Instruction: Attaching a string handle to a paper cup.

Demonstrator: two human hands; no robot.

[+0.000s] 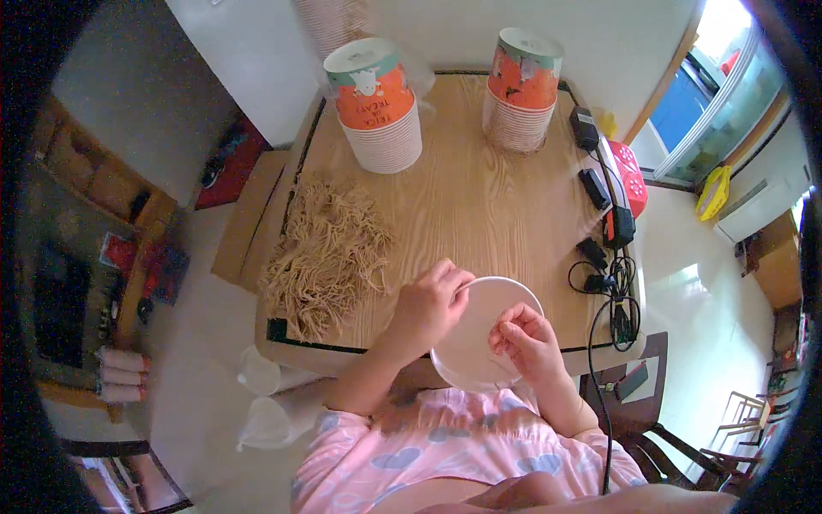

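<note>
A white paper bucket (467, 364), its round mouth facing up, is at the table's near edge, close against my lap. At the bucket's upper left rim, my left hand (435, 300) is closed, fingertips pinched on the edge. Over the bucket's mouth my right hand (527, 341) is closed, with thumb and fingers pressed together. Whatever lies between those fingers is too small to make out. To the left of my left hand, a loose heap of tan cords (330, 253) covers the table's left side.
Two stacks of upside-down paper buckets, a left stack (377, 111) and a right stack (524, 94), stand at the far side of the wooden table (462, 197). Black adapters and a coiled cable (625, 300) line the right edge. Clear plastic bags (264, 420) lie at lower left.
</note>
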